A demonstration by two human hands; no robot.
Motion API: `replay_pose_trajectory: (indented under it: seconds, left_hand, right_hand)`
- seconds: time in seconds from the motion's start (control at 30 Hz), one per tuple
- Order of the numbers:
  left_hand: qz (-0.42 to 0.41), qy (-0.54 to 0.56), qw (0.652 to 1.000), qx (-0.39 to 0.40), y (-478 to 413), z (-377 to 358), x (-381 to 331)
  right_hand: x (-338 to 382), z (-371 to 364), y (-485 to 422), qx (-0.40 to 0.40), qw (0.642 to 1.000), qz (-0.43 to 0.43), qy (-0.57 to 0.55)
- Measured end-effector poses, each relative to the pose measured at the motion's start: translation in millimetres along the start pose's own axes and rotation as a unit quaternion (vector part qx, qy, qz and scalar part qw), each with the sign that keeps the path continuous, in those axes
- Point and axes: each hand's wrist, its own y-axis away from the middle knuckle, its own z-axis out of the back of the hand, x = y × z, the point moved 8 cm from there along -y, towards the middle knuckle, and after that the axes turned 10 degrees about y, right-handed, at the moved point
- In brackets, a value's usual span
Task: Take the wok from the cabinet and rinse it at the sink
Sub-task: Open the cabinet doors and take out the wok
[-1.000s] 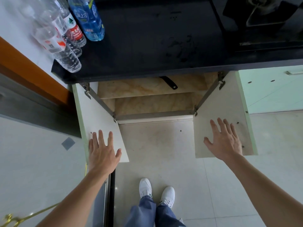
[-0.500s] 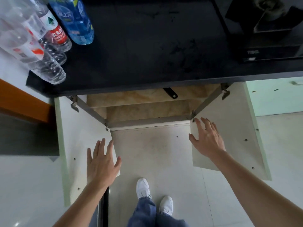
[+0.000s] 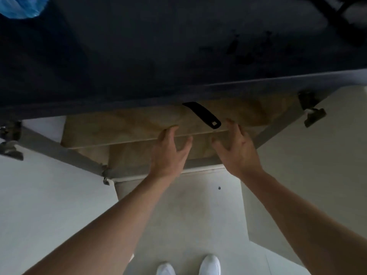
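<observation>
While you reach into cabinet [image 3: 119, 126], left hand [image 3: 168, 153] and right hand [image 3: 237, 151] spread, empty; black handle [image 3: 202, 115], probably wok's, needs gripping next.

The cabinet [image 3: 59, 153] stands open, with both doors [image 3: 49, 195] swung wide. Only a black wok handle [image 3: 202, 115] shows, slanting out over the tan upper shelf [image 3: 119, 130], with a hole at its near end.

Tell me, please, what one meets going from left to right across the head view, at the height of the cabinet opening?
In order: left door hinge → left hand → black handle → right hand → right door hinge.
</observation>
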Motion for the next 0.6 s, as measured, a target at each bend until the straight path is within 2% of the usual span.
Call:
replay_pose_trajectory:
  seconds: [0.17, 0.33, 0.47, 0.6]
  left_hand:
    - [0.07, 0.14, 0.987, -0.046, -46, -26, 5]
    - [0.1, 0.186, 0.977, -0.025, -74, -45, 6]
    - [0.141, 0.318, 0.937, 0.003, -77, -65, 8]
    - [0.145, 0.38, 0.914, 0.003, -68, -71, 5]
  right_hand:
    - [1, -29, -45, -0.027, 0.997, 0.008, -0.073]
    - [-7, -45, -63, -0.05, 0.992, 0.005, -0.114]
    - [-7, -41, -62, -0.074, 0.988, 0.012, -0.133]
    - [-1, -42, -50, -0.076, 0.983, 0.002, -0.166]
